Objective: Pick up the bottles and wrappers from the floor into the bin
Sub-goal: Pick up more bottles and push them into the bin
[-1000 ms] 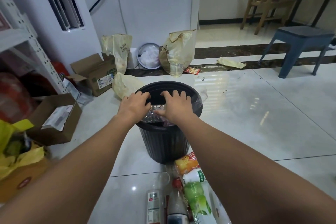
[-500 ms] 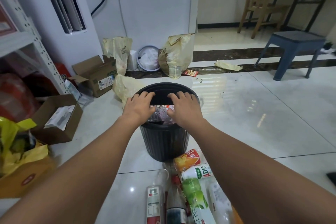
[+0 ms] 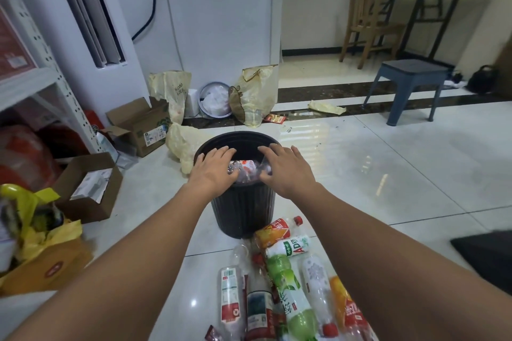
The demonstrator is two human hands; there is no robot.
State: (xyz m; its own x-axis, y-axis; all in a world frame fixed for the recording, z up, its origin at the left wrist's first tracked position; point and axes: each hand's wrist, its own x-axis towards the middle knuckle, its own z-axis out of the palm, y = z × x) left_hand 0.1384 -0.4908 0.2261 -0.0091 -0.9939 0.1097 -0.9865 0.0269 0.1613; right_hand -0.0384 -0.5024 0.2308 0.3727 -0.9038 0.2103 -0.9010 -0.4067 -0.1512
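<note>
Black bin (image 3: 243,210) held squashed bottles (image 3: 246,166). On top, the left hand (image 3: 214,171) and right hand (image 3: 286,170) had slid a bit apart, fingers flat, holding nothing (just pushing down, I think). More bottles (image 3: 291,285) still lay on the floor (image 3: 388,188) at 6 o'clock.

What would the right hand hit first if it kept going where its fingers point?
Probably the far rim of the round black plastic bin, since the right hand points forward and slightly left across its mouth. If it rides above the rim, unclear here, the yellowish plastic bag beyond comes first.
</note>
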